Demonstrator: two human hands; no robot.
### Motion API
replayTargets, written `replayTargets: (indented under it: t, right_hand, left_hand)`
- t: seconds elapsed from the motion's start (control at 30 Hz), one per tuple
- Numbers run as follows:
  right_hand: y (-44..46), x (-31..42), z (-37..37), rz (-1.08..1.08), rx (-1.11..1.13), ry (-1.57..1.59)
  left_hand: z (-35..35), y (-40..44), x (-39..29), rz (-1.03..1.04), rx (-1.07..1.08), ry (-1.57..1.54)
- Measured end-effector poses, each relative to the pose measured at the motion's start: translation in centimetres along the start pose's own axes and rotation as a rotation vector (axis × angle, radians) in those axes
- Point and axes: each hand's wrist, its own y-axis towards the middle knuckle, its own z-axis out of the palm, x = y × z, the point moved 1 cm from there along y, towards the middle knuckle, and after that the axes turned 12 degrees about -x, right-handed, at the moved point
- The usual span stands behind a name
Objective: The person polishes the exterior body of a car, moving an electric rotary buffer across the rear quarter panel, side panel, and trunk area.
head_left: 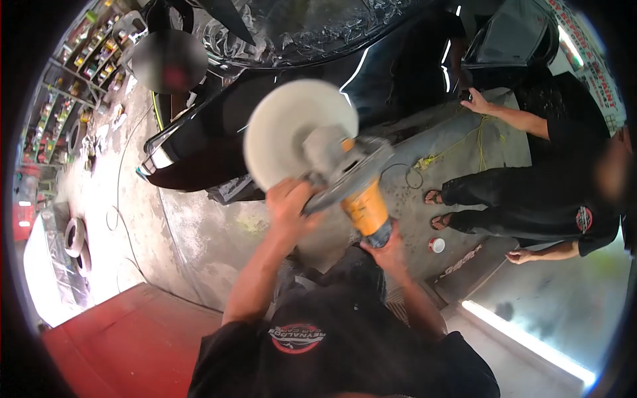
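Note:
Both my hands hold a yellow and black rotary polisher in front of my body. My left hand is wrapped round its front handle, close to the head. My right hand grips the dark rear end of the yellow body. A wide cream polishing pad is on the polisher's head, somewhat blurred. Behind the pad is the glossy black front of a car; whether the pad touches it I cannot tell. Pale smeared residue lies on the car's upper surface.
Another person in black stands at right, one hand near the car's side. A yellow cord and a small white tub lie on the floor. A red panel is at lower left, shelves at far left.

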Motion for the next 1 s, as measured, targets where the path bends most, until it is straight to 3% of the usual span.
replayTargets:
  t: [0.17,0.33,0.5,0.6,0.87,1.0]
  right_hand:
    - [-7.0,0.2,7.5,0.084,0.165,0.038]
    - [-12.2,-0.9,11.7,0.169,0.158,0.062]
    - [-11.8,0.0,10.0,0.235,-0.051,0.154]
    - [-9.9,-3.1,9.4,0.248,-0.176,0.231]
    - [-1.2,-6.9,2.5,0.436,-0.251,0.496]
    - [3.1,-8.8,0.0,0.363,-0.356,0.559]
  left_hand:
    - [-8.7,-6.1,2.5,0.016,0.099,0.033]
    - [-10.3,-6.3,2.0,0.057,0.294,0.060]
    - [-3.4,-3.4,1.5,0.126,0.362,-0.026]
    - [2.7,-1.2,0.4,0.167,0.380,-0.064]
    - [19.5,3.9,-2.6,0.239,0.415,-0.100]
    - [25.5,6.2,-4.0,0.216,0.405,-0.156]
